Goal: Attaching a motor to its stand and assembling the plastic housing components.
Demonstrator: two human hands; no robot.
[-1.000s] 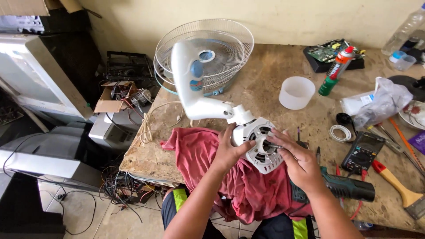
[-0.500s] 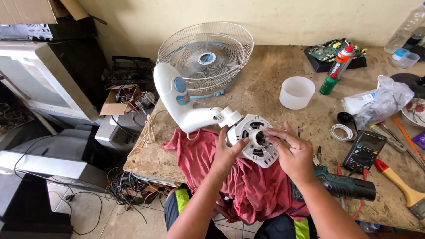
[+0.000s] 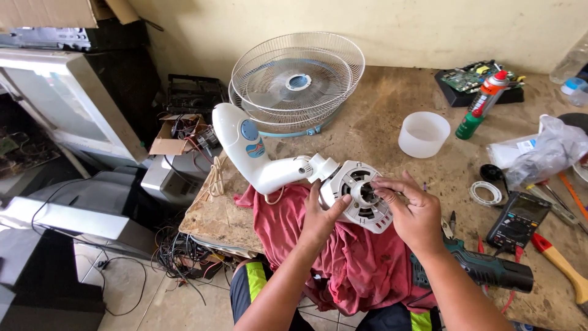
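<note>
Fan motor housing (image 3: pixel 361 195) tilted more upright than before, right hand (image 3: pixel 416 211) seemingly nearer its centre.

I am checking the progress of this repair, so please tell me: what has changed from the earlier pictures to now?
The white fan body turned: its neck swung from upright, in front of the wire guards, down toward the left. The left hand still holds the motor housing, and the right hand keeps its fingertips at the centre. The red cloth, the cup and the tools stayed in place.

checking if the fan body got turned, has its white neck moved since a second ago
Yes. The white neck has swung left, off the wire fan guards it overlapped before; the left hand and right hand hold the motor housing.
</note>
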